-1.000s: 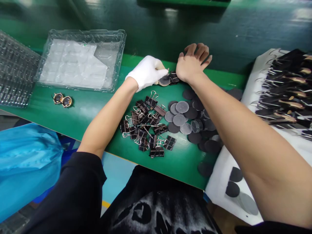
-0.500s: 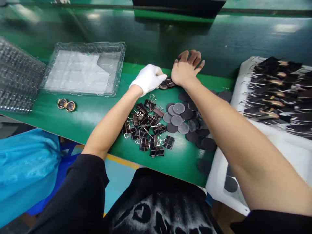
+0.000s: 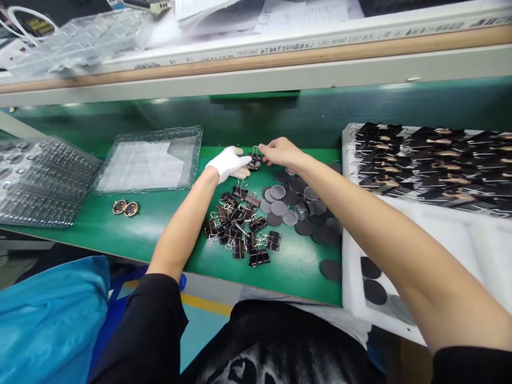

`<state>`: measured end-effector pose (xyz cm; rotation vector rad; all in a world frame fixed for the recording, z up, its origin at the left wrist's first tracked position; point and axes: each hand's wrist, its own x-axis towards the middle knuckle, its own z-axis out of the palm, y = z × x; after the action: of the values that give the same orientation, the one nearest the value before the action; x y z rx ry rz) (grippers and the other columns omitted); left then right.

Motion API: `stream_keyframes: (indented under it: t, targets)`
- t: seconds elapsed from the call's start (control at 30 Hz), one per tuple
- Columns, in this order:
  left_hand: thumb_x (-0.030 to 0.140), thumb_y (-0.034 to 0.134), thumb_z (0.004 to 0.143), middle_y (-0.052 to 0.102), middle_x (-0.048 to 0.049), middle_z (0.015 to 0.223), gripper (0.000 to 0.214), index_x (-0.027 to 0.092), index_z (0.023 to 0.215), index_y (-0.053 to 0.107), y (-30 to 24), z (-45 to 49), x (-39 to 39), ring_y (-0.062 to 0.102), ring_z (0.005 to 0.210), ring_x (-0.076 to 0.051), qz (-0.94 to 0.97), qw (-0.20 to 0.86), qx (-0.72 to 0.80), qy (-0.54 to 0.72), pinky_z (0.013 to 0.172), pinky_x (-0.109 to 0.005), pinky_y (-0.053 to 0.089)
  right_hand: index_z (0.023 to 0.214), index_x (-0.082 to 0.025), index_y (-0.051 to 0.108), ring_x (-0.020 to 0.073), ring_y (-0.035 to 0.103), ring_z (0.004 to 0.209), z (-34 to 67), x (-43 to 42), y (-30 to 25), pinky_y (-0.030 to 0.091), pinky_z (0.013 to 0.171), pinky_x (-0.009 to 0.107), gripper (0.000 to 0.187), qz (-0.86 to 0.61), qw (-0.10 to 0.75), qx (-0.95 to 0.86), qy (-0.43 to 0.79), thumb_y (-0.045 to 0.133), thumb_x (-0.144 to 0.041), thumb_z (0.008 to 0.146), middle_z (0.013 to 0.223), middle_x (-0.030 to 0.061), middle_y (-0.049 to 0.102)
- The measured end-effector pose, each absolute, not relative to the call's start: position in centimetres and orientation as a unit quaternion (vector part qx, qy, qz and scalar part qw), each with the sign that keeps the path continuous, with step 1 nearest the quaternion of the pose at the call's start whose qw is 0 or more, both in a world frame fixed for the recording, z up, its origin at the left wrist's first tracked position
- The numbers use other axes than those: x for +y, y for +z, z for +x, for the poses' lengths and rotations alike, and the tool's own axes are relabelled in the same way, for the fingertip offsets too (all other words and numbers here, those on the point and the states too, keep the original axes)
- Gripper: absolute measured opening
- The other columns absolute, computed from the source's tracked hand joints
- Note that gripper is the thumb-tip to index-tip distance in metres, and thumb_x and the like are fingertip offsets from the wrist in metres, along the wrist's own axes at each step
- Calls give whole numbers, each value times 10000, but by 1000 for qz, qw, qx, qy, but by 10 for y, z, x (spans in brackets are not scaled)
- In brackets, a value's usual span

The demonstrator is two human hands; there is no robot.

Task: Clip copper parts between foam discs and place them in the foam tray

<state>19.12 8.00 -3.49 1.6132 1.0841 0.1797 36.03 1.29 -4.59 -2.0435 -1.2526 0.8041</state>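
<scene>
Tiny print along the white shelf edge [image 3: 256,47], too blurred to read. Faint lines on the papers [image 3: 280,13] above, illegible. Pale graphic on the black shirt [image 3: 256,368], cut off, unreadable.

Your white-gloved left hand [image 3: 229,162] and bare right hand [image 3: 280,152] half cover the small dark clipped piece [image 3: 253,160], too small to make out; right edge cuts your white foam tray [image 3: 460,229], left edge the clear gridded plastic trays [image 3: 40,181].

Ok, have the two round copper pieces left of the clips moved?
No. The copper pieces still lie just in front of the clear tray, toward its left end.
</scene>
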Motion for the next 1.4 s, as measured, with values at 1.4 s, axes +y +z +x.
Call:
stream_keyframes:
  t: [1.4]
  targets:
    - [778, 356, 944, 650, -60, 529, 733, 194, 640, 680, -28, 184, 87, 599, 500, -180, 839, 363, 400, -56, 651, -311, 452, 657, -194, 658, 122, 452, 636, 398, -36, 14, 384, 601, 282, 412, -577, 432, -450, 527, 959, -470, 604, 687, 12, 551]
